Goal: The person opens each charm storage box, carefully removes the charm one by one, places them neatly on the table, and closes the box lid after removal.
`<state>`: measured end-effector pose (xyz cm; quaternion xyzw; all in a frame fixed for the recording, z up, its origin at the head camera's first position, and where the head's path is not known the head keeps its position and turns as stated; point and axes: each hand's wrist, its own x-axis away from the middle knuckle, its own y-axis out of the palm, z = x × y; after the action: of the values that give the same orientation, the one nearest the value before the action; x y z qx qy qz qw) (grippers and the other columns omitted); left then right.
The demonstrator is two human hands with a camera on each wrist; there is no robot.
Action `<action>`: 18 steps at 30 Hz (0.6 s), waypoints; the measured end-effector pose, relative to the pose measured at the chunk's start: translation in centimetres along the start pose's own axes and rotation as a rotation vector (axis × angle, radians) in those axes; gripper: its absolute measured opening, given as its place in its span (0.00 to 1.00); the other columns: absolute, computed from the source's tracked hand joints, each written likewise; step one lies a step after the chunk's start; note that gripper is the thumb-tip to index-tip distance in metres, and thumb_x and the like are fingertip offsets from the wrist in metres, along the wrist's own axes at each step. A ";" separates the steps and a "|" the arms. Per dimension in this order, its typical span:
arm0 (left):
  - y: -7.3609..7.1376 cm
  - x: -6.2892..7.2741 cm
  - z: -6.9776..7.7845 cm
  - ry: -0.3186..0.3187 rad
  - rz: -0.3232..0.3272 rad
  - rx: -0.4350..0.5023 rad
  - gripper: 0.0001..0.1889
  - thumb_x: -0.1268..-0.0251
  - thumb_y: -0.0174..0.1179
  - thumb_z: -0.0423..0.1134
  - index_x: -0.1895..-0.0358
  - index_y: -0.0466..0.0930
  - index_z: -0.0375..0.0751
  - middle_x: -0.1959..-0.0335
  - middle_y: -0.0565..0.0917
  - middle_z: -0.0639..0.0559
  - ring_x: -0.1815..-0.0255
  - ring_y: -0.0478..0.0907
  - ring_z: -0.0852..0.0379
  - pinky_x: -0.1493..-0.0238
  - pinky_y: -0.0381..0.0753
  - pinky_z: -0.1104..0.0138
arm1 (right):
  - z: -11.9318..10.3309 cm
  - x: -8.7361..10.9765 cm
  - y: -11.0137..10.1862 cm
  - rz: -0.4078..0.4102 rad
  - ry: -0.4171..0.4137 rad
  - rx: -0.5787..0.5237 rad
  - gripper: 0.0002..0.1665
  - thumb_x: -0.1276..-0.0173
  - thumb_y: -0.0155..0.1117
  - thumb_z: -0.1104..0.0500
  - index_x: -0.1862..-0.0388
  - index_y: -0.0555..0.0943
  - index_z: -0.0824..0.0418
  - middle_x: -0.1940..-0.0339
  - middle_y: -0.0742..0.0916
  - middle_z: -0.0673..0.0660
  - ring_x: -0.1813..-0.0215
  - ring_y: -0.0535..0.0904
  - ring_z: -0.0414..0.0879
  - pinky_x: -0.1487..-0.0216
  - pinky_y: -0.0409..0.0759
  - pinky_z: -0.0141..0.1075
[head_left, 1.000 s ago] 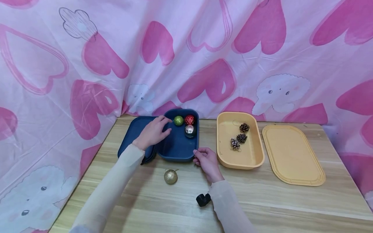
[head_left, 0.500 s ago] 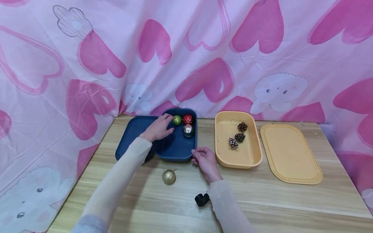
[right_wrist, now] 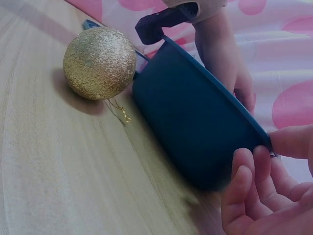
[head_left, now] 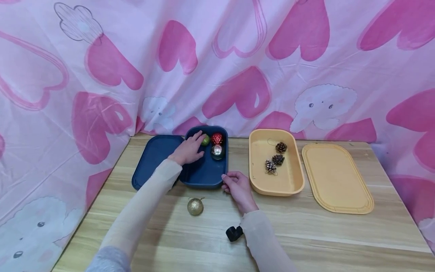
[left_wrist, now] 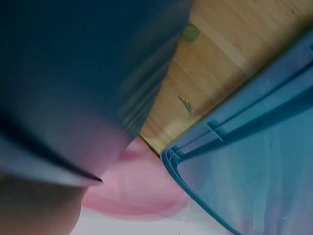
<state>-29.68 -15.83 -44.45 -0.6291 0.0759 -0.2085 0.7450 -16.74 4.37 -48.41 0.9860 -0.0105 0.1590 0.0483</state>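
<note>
Pinched the blue box [head_left: 204, 186] by the rim at its near right corner w/ the R hand [head_left: 239, 189], using thumb & curled fingers. Had the L hand [head_left: 187, 151] over the box's left part, w/ fingers outstretched across some of the green ball [head_left: 205, 141] nr the far wall & w/ thumb apart from it (couldn't tell if actually touching the ball). Also saw inside the box a red ball [head_left: 217, 138] in its far right corner & a silver ball [head_left: 217, 152] just nearer, along its right wall. Spotted a gold ball [head_left: 195, 207] w/ a thin cord loop on the table [head_left: 190, 245], just off the box's near side. Noted a blue lid [head_left: 153, 155] lying flat just left of the box, partly behind the L arm. Right of the box, saw a yellow box [head_left: 289, 181] w/ 3 pinecones [head_left: 278, 159] inside, then, farther right, a yellow lid [head_left: 337, 177] lying flat. Beyond the box, saw pink cloth [head_left: 238, 22] w/ hearts & fluffy animals.
</note>
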 end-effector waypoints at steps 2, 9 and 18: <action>0.2 -0.1 0.1 -0.005 0.000 -0.027 0.37 0.31 0.57 0.45 0.24 0.51 0.42 0.21 0.50 0.43 0.26 0.59 0.39 0.28 0.61 0.45 | 0.1 0.0 0.0 -0.001 -0.002 0.002 0.14 0.32 0.62 0.61 0.52 0.74 0.68 0.69 0.85 0.57 0.73 0.80 0.40 0.68 0.80 0.30; 0.9 -0.5 0.3 -0.025 0.020 -0.028 0.37 0.33 0.58 0.44 0.24 0.52 0.44 0.24 0.55 0.41 0.29 0.62 0.39 0.32 0.66 0.46 | 0.3 -0.1 0.0 -0.015 -0.002 0.014 0.16 0.31 0.62 0.59 0.51 0.74 0.69 0.69 0.85 0.56 0.72 0.80 0.40 0.66 0.80 0.31; 1.1 -0.7 0.4 -0.031 0.050 -0.011 0.34 0.34 0.60 0.45 0.28 0.60 0.42 0.35 0.61 0.39 0.40 0.68 0.42 0.38 0.74 0.50 | 0.4 -0.3 -0.2 -0.014 -0.015 0.018 0.17 0.32 0.63 0.59 0.52 0.74 0.69 0.69 0.86 0.57 0.72 0.80 0.41 0.67 0.80 0.31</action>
<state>-29.92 -15.08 -45.57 -0.6341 0.0810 -0.1795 0.7477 -16.85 4.55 -48.94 0.9877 -0.0026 0.1511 0.0402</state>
